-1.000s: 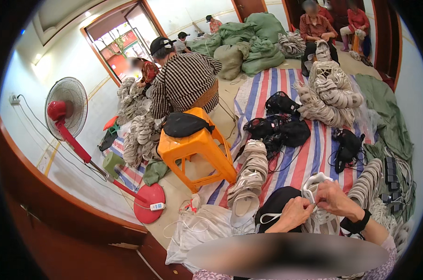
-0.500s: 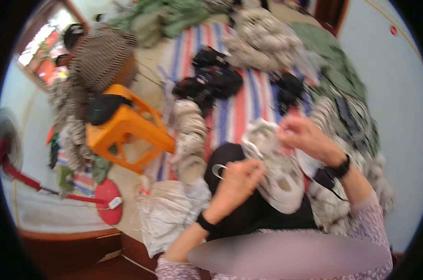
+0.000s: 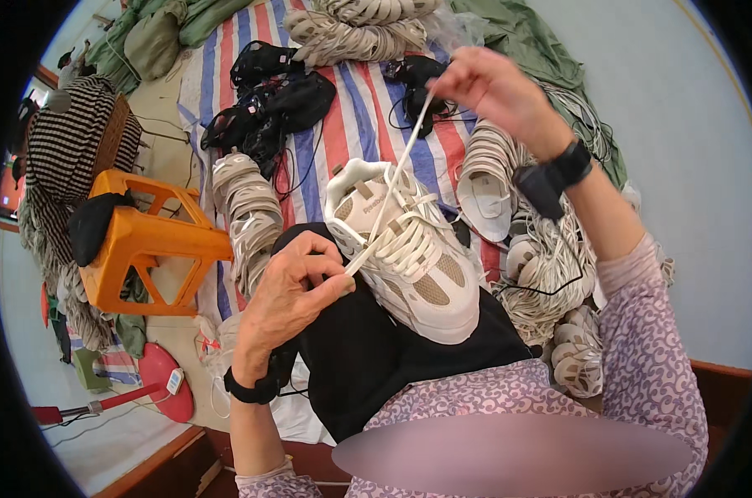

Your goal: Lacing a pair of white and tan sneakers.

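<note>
A white and tan sneaker upper [image 3: 444, 305] rests on my black-clad lap, its toe toward me and its front laced in criss-cross rows. My left hand [image 3: 289, 290] is closed beside the upper's left edge, pinching a white shoelace [image 3: 406, 158] between thumb and fingers. From there the lace runs taut across the upper's opening, up to the right. At its upper end my right hand [image 3: 500, 93] holds it between the fingertips, raised well beyond the upper. Whether the lace's tips lie inside either hand is hidden.
Nested stacks of similar uppers lie left [image 3: 247, 216] and right [image 3: 485, 187] of my lap, with a bundle of pale laces [image 3: 550, 286] at right. Black shoe pieces [image 3: 276, 104] lie on a striped sheet [image 3: 355, 108]. An orange stool [image 3: 147, 236] and red round base [image 3: 166, 386] stand left.
My hands have moved apart, the right one up and away, drawing the lace into a straight line. The upper now lies farther left in view; the view itself has shifted.
</note>
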`<state>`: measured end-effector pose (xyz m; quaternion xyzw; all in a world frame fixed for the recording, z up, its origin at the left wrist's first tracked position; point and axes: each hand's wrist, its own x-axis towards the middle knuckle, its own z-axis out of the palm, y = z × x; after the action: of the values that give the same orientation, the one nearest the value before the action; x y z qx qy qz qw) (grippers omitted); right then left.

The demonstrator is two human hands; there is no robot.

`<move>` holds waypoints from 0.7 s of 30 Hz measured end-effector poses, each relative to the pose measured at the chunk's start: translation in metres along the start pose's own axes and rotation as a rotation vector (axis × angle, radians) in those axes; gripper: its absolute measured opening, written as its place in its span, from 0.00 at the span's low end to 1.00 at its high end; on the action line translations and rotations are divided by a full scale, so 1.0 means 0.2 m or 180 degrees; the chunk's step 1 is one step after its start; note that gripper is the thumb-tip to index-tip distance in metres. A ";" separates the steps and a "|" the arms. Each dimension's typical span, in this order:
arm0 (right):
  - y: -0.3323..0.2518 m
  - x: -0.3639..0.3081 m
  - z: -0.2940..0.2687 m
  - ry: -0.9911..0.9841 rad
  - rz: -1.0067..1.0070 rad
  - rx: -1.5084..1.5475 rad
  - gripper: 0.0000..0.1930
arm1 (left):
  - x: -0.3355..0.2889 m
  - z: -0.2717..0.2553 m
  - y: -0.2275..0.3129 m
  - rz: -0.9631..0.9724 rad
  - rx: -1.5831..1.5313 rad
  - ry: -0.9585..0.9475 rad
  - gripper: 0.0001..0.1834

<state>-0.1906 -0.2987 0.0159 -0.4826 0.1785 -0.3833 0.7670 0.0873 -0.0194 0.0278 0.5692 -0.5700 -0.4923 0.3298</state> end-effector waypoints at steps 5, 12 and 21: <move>-0.40 0.26 -0.50 -0.0053 -0.0352 -0.0402 0.08 | 0.06 0.00 0.02 0.0343 0.0433 -0.0071 0.07; -0.66 0.39 -0.33 0.1380 -0.1226 -0.1214 0.06 | 0.15 0.13 0.07 0.0539 0.0664 0.1011 0.09; 0.17 -0.39 0.26 -0.0002 0.0510 -0.1511 0.08 | 0.31 0.33 0.13 0.0985 0.1885 0.1312 0.06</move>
<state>-0.1939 -0.2002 0.0031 -0.6336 0.3010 -0.2685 0.6602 0.0085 -0.0719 0.0217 0.6339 -0.6883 -0.1262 0.3292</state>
